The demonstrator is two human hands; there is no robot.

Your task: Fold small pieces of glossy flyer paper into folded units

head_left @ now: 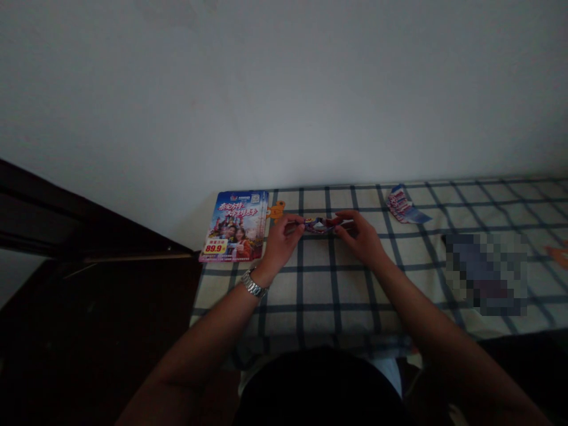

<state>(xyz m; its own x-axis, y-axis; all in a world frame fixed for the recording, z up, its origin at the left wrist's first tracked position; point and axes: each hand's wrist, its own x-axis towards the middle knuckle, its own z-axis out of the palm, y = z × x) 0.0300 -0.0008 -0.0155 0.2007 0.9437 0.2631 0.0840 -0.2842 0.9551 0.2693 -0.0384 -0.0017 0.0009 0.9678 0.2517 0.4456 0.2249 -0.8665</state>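
Note:
A small piece of folded printed paper [318, 225] stretches between my two hands, just above the checked cloth. My left hand [284, 238], with a metal watch [254, 283] on its wrist, pinches the left end between thumb and fingers. At the right end, my right hand [357, 234] grips the paper the same way. Dark blue and reddish print shows on it, with a pale patch in the middle. Left of my left hand lies a stack of colourful flyers [235, 228] marked 89.9. Beyond my right hand is a folded flyer [404, 206] with similar print.
A checked tablecloth [310, 290] covers the table, which runs along a pale wall [284, 94]. An orange cartoon bear figure [276, 209] shows beside the flyers. A blurred-out dark object [483, 275] lies at right. Dark floor [110, 319] drops away past the table's left edge.

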